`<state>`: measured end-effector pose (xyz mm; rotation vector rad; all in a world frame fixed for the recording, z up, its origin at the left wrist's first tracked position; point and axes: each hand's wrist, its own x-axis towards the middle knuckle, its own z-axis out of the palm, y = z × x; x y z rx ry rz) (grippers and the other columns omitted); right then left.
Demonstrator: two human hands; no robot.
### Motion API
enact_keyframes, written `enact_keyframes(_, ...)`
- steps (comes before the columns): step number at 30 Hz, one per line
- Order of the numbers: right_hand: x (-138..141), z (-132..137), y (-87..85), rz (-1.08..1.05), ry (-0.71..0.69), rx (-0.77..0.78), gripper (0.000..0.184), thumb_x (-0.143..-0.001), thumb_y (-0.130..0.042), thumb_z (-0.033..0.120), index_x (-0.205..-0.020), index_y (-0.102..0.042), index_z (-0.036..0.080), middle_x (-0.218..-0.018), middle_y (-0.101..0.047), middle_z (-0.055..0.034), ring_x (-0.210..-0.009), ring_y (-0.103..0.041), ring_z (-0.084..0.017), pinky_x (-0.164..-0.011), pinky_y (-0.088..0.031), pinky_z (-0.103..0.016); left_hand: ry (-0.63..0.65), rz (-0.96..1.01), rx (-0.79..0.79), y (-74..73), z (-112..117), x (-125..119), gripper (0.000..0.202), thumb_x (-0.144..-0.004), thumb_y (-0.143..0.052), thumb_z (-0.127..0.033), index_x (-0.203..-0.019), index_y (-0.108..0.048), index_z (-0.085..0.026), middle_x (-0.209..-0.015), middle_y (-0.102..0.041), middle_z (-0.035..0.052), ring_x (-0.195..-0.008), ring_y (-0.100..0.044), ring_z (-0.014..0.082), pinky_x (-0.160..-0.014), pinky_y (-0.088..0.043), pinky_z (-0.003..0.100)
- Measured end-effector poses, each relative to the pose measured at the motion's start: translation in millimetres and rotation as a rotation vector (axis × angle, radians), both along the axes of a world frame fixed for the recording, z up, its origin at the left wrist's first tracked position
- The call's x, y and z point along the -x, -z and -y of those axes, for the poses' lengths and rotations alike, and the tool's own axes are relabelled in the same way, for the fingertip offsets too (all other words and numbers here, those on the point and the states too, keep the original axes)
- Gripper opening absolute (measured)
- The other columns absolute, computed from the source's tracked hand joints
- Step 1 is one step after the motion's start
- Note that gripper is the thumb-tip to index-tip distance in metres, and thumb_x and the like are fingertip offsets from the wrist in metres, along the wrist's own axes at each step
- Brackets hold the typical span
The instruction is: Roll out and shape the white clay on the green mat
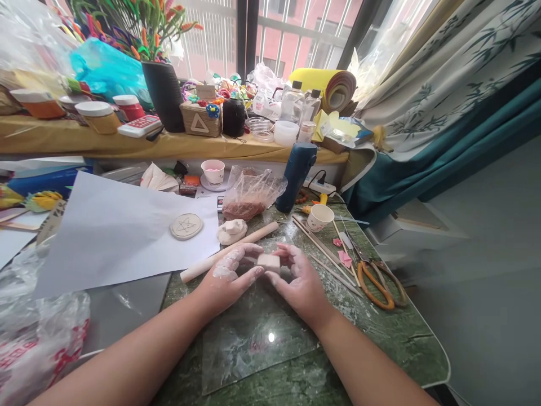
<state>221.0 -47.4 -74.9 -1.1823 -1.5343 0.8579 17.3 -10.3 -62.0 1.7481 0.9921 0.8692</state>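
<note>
Both hands meet over the green marble-patterned table point(380, 332), pinching a small pale block of clay point(269, 261) between their fingertips. My left hand point(230, 276) is smeared with white clay and grips the block's left side; my right hand point(298, 282) holds its right side. Just beyond the hands lie a wooden rolling pin point(228, 252) and a white lump of clay point(232, 230). A flat clay disc with a star scored into it point(186, 226) rests on a white paper sheet point(122, 237). A clear plastic sheet point(253, 338) lies under my wrists.
Orange-handled scissors point(376, 285), thin wooden sticks point(325, 251), a paper cup point(319, 217), a plastic bag of brown material point(249, 194) and a dark blue bottle point(297, 175) crowd the table's far right. A cluttered shelf point(127, 144) runs behind. Plastic bags point(34, 332) sit at left.
</note>
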Motion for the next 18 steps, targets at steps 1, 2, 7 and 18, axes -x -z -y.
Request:
enact_keyframes(1,-1.2,0.7,-0.3,-0.019,0.066,-0.054,0.049,-0.089,-0.069,0.027,-0.134,-0.049,0.027,-0.117,-0.067,-0.008,-0.105,-0.069,-0.023,-0.097,-0.056,-0.044,-0.015,-0.002,-0.009,-1.1,0.1,0.3,0.033,-0.094,-0.066,-0.035,-0.125,-0.061,-0.025,-0.127,-0.067,0.008,-0.115,-0.066,0.026,-0.1,-0.055,0.043)
enact_keyframes(2,-2.6,1.2,-0.7,-0.027,0.133,-0.11,0.046,-0.09,-0.067,0.026,-0.132,-0.05,0.026,-0.119,-0.066,-0.0089,-0.106,-0.068,-0.024,-0.097,-0.056,-0.044,-0.033,-0.001,-0.009,-2.1,0.1,0.6,0.033,-0.095,-0.064,-0.036,-0.126,-0.06,-0.025,-0.129,-0.066,0.0084,-0.116,-0.065,0.0264,-0.101,-0.054,0.044)
enact_keyframes(7,-8.1,-2.9,-6.0,0.258,0.112,-0.296,0.03,-0.091,-0.067,0.023,-0.12,-0.062,0.025,-0.113,-0.069,-0.0077,-0.103,-0.066,-0.025,-0.094,-0.056,-0.044,-0.114,0.034,0.024,-5.1,-0.9,1.4,0.026,-0.1,-0.054,-0.038,-0.119,-0.062,-0.023,-0.124,-0.067,0.008,-0.121,-0.06,0.0276,-0.106,-0.048,0.046)
enact_keyframes(18,-5.6,-7.2,-3.7,0.579,-0.204,-0.278,0.045,-0.096,-0.066,0.027,-0.14,-0.057,0.026,-0.12,-0.07,-0.0087,-0.11,-0.064,-0.028,-0.097,-0.055,-0.049,-0.143,0.074,0.032,-3.4,0.2,1.3,0.024,-0.098,-0.056,-0.037,-0.116,-0.064,-0.023,-0.117,-0.069,0.0076,-0.114,-0.064,0.0268,-0.101,-0.051,0.043)
